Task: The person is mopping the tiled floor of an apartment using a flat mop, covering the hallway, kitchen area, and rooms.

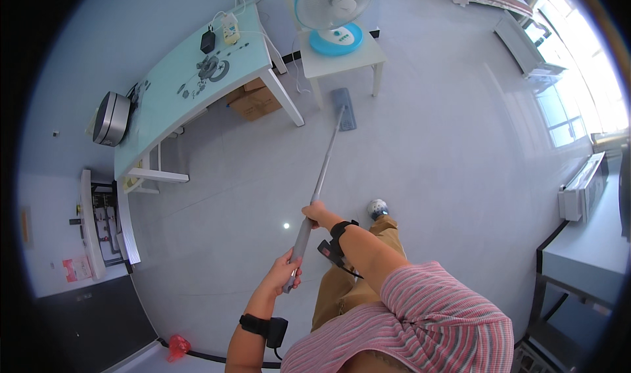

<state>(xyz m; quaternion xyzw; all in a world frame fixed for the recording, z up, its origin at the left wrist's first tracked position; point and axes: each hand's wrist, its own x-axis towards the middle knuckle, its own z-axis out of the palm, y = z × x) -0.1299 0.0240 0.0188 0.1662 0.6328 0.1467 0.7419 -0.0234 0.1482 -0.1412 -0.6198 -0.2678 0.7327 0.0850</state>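
Left grip [285, 272] and right grip [317, 214] clasp the grey, long-poled flat mop [323, 174], its head [344, 114] on the floor [434, 143]; likely light and stiff (best held at the thick upper handle [302, 239]).

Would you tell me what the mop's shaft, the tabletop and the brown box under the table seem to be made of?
Mop's shaft: probably metal, glossy silver-grey, given its bright streak. Tabletop: perhaps glass or coated board; its pale blue-green surface looks smooth. Brown box: likely cardboard, given its matte tan panels.
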